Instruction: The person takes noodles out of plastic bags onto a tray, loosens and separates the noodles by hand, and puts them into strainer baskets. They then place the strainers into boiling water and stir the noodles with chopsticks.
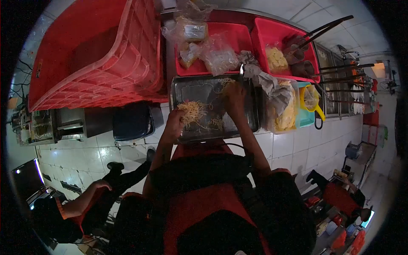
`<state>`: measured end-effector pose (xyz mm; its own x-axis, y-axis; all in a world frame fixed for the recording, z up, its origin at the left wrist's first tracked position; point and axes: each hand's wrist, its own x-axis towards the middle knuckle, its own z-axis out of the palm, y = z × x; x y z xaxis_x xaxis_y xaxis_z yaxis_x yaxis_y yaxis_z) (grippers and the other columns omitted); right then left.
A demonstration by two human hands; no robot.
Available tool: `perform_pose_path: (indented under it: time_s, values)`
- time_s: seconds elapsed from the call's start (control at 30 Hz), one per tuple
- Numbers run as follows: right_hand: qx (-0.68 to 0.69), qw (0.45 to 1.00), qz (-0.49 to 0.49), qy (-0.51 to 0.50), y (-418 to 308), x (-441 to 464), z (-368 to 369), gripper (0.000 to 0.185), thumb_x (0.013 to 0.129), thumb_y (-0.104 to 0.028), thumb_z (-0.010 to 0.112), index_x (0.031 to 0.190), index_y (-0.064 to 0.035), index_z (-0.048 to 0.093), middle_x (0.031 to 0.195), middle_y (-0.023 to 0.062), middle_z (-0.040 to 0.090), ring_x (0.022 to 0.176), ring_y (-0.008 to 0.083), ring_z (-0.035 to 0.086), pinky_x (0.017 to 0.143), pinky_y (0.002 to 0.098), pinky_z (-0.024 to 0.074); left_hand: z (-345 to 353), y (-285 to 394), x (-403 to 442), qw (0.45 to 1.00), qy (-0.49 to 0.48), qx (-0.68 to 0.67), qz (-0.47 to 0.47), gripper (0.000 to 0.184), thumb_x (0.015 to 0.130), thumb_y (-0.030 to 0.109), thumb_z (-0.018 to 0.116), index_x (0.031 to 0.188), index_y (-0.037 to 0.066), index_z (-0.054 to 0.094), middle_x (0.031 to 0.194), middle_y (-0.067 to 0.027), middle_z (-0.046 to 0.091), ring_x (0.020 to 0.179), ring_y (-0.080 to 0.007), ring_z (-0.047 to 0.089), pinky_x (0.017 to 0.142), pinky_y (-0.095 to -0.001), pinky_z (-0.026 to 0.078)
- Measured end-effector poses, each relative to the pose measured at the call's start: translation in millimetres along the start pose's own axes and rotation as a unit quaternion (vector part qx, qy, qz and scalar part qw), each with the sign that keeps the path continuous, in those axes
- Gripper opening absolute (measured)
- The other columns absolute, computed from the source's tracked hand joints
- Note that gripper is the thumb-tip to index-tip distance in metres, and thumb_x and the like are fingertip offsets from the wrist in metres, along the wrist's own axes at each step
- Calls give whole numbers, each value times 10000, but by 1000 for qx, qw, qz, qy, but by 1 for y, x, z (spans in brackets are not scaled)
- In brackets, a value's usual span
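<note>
In front of me lies a dark metal tray [193,85] with loose thin noodles on it. My left hand [172,125] is at the tray's left side, its fingers closed on a pale clump of noodles [193,112]. Over the tray's right half, my right hand [234,100] is closed around some strands of noodles [225,84], partly hidden by the fingers. A smaller heap of noodles [216,123] rests on the tray between the hands, with stray strands around it.
Behind the tray, a red tub [236,32] holds plastic bags of food. Another red tub [263,36] stands beside it. A large red crate [123,63] rises at left. To the right are a food container [284,114], crumpled paper [272,87] and a yellow strainer [318,111]. Two people are nearby.
</note>
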<state>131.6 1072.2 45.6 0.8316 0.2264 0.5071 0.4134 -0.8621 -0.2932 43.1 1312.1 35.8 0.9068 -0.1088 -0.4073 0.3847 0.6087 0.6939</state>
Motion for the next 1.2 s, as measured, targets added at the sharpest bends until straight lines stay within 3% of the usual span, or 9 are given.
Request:
perform_pose_path:
  time_s: [0.2, 0.33, 0.4, 0.53, 0.6, 0.87, 0.93, 1.13, 1.2]
  values:
    - [103, 970, -36, -217, 19, -3, 12, 365, 711, -39, 604, 1066, 3, 531, 1140, 193, 498, 1069, 378, 435, 895, 478, 375, 11, 13, -5, 994, 15, -108, -27, 332, 892, 157, 509, 1182, 1, 465, 1052, -98, 590, 995, -207, 584, 875, -354, 475]
    - [147, 984, -30, -97, -41, 7, -15, 336, 739, -98, 651, 1043, -1, 550, 1090, 205, 536, 1053, 331, 484, 883, 436, 399, 25, 22, -6, 998, 35, -50, 13, 434, 864, 186, 577, 1232, 4, 438, 1090, -84, 576, 998, -216, 580, 868, -355, 471]
    - [497, 831, 125, -217, -75, 1, -17, 278, 819, -192, 653, 998, 5, 575, 1019, 130, 563, 911, 191, 543, 687, 310, 457, 34, 19, -6, 999, 42, 20, 27, 432, 861, 186, 586, 1226, 5, 445, 1076, -81, 578, 988, -204, 580, 858, -346, 476]
    - [400, 837, 198, -316, -76, 8, -29, 263, 830, -226, 668, 958, -8, 596, 932, 73, 583, 796, 105, 535, 610, 247, 446, 28, 25, -4, 998, 50, -7, 26, 350, 826, 141, 629, 1121, 2, 502, 996, -88, 594, 904, -176, 607, 783, -317, 507]
    - [556, 719, 272, -317, -66, 5, -27, 223, 827, -203, 672, 928, -16, 605, 856, 41, 586, 723, 101, 525, 640, 247, 441, 21, 19, -2, 998, 66, 2, 20, 320, 822, 132, 633, 1088, 3, 513, 981, -87, 596, 883, -176, 611, 772, -311, 508]
    - [570, 712, 317, -260, -63, -3, -33, 328, 838, -174, 656, 1102, -19, 537, 1022, 49, 554, 917, 114, 519, 789, 254, 450, 32, 22, -10, 999, 27, 12, 16, 293, 814, 28, 614, 1080, 12, 492, 965, -81, 602, 863, -171, 609, 775, -302, 502]
    - [563, 780, 168, -214, -62, -3, -23, 307, 856, -183, 633, 1090, -8, 539, 971, 47, 573, 801, 112, 551, 664, 282, 482, 36, 27, -8, 997, 27, 71, 6, 343, 808, -12, 597, 1134, -6, 490, 986, -82, 605, 891, -169, 605, 792, -301, 496]
    - [525, 738, 217, -363, -50, 0, -26, 288, 836, -132, 638, 1084, -18, 545, 868, 12, 576, 759, 70, 536, 652, 250, 469, 29, 26, -13, 994, 35, 105, -13, 282, 869, 66, 529, 1138, -17, 516, 1027, -97, 610, 914, -159, 606, 790, -305, 498]
    - [559, 756, 159, -300, -51, 0, -26, 233, 844, -121, 616, 1038, -17, 540, 813, 13, 573, 725, 68, 535, 618, 249, 465, 18, 17, -13, 996, -34, 77, 43, 285, 892, 104, 501, 1151, -14, 505, 1045, -96, 600, 913, -153, 605, 781, -301, 501]
